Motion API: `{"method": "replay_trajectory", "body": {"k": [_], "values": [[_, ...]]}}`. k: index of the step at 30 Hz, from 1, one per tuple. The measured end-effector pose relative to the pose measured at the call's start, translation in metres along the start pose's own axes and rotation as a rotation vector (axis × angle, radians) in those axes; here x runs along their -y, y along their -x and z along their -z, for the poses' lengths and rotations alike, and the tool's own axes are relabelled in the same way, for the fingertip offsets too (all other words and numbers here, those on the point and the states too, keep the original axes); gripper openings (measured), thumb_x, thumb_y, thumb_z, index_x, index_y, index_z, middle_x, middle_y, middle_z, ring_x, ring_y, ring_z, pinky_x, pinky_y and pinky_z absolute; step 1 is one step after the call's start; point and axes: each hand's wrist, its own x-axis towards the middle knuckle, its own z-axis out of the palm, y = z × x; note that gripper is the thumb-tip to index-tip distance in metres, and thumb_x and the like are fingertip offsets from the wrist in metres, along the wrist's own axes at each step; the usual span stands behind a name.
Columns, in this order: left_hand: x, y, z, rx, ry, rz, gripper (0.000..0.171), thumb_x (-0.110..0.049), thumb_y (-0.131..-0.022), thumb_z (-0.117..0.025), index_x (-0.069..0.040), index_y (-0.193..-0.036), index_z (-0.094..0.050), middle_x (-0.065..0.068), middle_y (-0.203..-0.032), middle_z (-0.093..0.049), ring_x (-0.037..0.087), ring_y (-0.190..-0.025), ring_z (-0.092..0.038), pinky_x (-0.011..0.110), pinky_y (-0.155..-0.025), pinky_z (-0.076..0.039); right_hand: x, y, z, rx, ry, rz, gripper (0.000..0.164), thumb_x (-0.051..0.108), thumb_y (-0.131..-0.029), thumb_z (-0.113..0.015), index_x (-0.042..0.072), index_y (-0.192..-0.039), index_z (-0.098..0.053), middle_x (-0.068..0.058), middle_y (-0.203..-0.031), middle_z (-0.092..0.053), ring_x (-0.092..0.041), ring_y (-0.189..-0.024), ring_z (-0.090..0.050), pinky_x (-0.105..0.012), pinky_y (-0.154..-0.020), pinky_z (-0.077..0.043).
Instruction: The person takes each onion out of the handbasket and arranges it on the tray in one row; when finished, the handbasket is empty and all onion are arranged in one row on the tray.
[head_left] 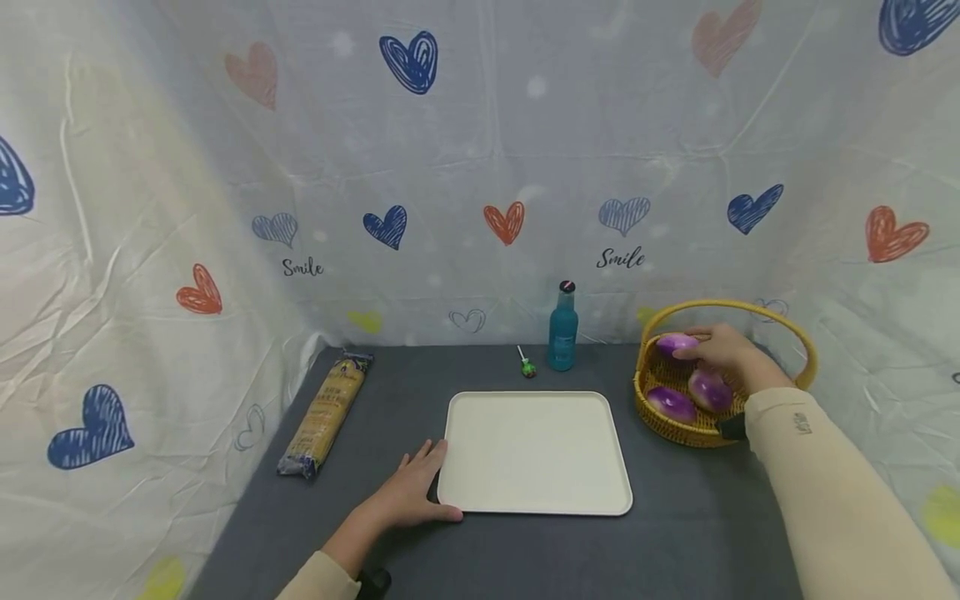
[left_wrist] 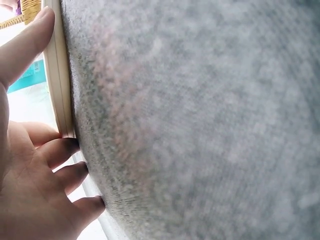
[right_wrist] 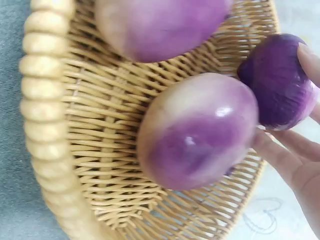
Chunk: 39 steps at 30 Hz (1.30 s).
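My right hand point(head_left: 716, 348) reaches into the yellow wicker basket point(head_left: 678, 433) and holds a purple onion point(right_wrist: 280, 82) at its far side, thumb on one side and fingers on the other. Two round purple-and-white vegetables lie below in the basket: one point(head_left: 671, 404) at the left, one point(head_left: 710, 390) beside the wrist. At the cream tray's point(head_left: 535, 454) left edge is my left hand point(head_left: 412, 493), its fingers spread and its thumb along the near left corner. In the left wrist view, the thumb point(left_wrist: 32, 42) touches the tray's side and the fingertips come down by the grey tabletop.
A blue bottle point(head_left: 562, 333) with a dark cap stands behind the tray. Beside it lies a green lollipop point(head_left: 528, 367) with a white stick. A long yellow packet point(head_left: 327, 412) lies at the table's left. A heart-printed cloth point(head_left: 450, 167) hangs behind; the basket's arched handle point(head_left: 727, 305) rises over the right hand.
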Motion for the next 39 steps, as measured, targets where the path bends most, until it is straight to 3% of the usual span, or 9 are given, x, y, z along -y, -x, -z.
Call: {"method": "replay_trajectory", "body": {"k": [4, 9, 17, 25, 30, 39], "values": [[0.001, 0.001, -0.002, 0.002, 0.002, -0.001, 0.125, -0.065, -0.074, -0.08, 0.0, -0.16, -0.018, 0.019, -0.167, -0.021, 0.041, -0.155, -0.014, 0.068, -0.12, -0.011, 0.008, 0.009, 0.005, -0.043, 0.052, 0.035, 0.086, 0.055, -0.094, -0.065, 0.001, -0.154, -0.036, -0.036, -0.148, -0.042, -0.057, -0.135, -0.038, -0.068, -0.11, -0.034], [0.001, 0.0, -0.002, 0.002, -0.003, 0.001, 0.125, -0.066, -0.073, -0.08, 0.0, -0.16, -0.018, 0.018, -0.167, -0.021, 0.04, -0.155, -0.014, 0.067, -0.12, -0.011, 0.017, 0.023, 0.009, -0.094, 0.026, 0.08, 0.084, 0.055, -0.095, -0.064, 0.004, -0.156, -0.035, -0.036, -0.149, -0.042, -0.057, -0.135, -0.039, -0.067, -0.109, -0.036], [0.002, -0.001, -0.002, 0.003, 0.0, -0.012, 0.125, -0.065, -0.074, -0.08, 0.0, -0.16, -0.017, 0.019, -0.167, -0.02, 0.041, -0.155, -0.013, 0.068, -0.12, -0.01, 0.024, 0.05, 0.008, -0.089, -0.021, 0.093, 0.089, 0.056, -0.095, -0.063, 0.006, -0.16, -0.026, -0.037, -0.155, -0.03, -0.059, -0.141, -0.026, -0.074, -0.109, -0.028], [0.001, -0.001, -0.001, -0.003, 0.011, -0.01, 0.125, -0.062, -0.073, -0.082, 0.001, -0.16, -0.018, 0.019, -0.167, -0.021, 0.041, -0.155, -0.013, 0.068, -0.12, -0.01, 0.029, 0.074, 0.004, -0.106, -0.063, 0.121, 0.093, 0.057, -0.092, -0.066, 0.009, -0.161, -0.024, -0.036, -0.157, -0.027, -0.059, -0.141, -0.026, -0.074, -0.108, -0.03], [0.0, -0.001, 0.0, 0.006, 0.001, -0.004, 0.126, -0.065, -0.073, -0.081, -0.001, -0.161, -0.017, 0.017, -0.167, -0.02, 0.04, -0.155, -0.012, 0.068, -0.12, -0.009, 0.03, 0.088, -0.002, -0.154, 0.017, 0.177, 0.089, 0.057, -0.093, -0.065, 0.008, -0.159, -0.031, -0.035, -0.155, -0.033, -0.059, -0.137, -0.035, -0.072, -0.104, -0.037], [0.005, 0.0, -0.002, 0.004, -0.007, -0.012, 0.126, -0.066, -0.073, -0.079, -0.001, -0.161, -0.017, 0.017, -0.167, -0.02, 0.04, -0.155, -0.012, 0.068, -0.12, -0.01, 0.029, 0.11, -0.015, -0.173, 0.033, 0.17, 0.087, 0.058, -0.093, -0.064, 0.008, -0.157, -0.035, -0.039, -0.147, -0.042, -0.059, -0.133, -0.042, -0.062, -0.096, -0.05]]}}
